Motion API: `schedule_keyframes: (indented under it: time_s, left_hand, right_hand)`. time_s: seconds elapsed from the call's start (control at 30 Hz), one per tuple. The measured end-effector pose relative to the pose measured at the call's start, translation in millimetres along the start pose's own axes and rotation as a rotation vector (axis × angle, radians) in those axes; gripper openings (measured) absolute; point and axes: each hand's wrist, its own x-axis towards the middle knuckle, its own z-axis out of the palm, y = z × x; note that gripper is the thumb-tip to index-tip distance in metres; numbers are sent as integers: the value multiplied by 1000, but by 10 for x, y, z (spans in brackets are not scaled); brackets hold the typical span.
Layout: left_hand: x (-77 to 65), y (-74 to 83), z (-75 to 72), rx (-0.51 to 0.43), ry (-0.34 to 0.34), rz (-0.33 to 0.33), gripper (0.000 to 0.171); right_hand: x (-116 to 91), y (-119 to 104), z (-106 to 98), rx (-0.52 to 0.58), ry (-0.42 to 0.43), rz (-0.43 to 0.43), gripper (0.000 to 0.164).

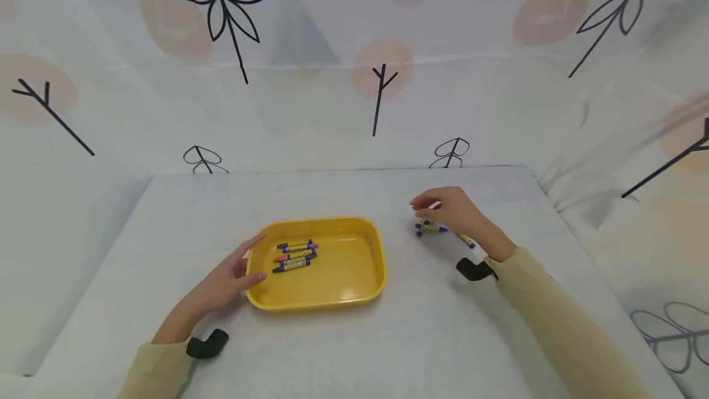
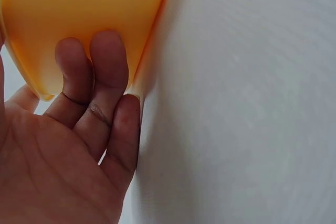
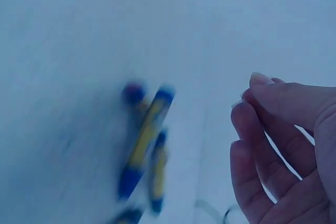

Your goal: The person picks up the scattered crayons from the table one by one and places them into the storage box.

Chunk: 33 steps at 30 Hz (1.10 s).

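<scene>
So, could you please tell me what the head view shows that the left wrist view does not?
Only the head view shows the crayons in the yellow tray, the right hand, the loose crayons near it and the patterned cloth behind. Only the left wrist view shows the palm of the left hand, close up. Both share the tray, the left hand at its end, and the pale tabletop.

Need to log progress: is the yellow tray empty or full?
Partly filled: in the head view, crayons lie toward the left of the yellow tray, leaving bare bottom to their right.
</scene>
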Motion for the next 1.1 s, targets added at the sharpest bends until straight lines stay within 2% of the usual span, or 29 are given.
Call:
schedule_keyframes:
  time_s: [0.13,0.23,0.33,0.47,0.6,0.87,1.1]
  left_hand:
    - [-6,35,-12,4,0,-1,81]
    - [-6,30,-13,5,-1,4,81]
    - [-6,17,-9,7,2,-2,82]
    - [-11,3,8,5,6,-28,82]
    - [-18,1,21,4,11,-31,82]
    - [-25,20,29,-4,11,-17,81]
    - [-27,32,17,-10,8,-8,81]
  right_hand:
    - [-227,367,-119,-51,33,90,22]
    - [-372,512,-156,-86,37,146,23]
    - [-466,632,-146,-114,14,193,26]
    - [-546,749,-107,-139,-60,233,38]
    - [-574,768,-92,-150,-98,251,42]
    - [-583,658,-171,-173,-125,218,28]
    - [-587,594,-210,-177,-126,237,24]
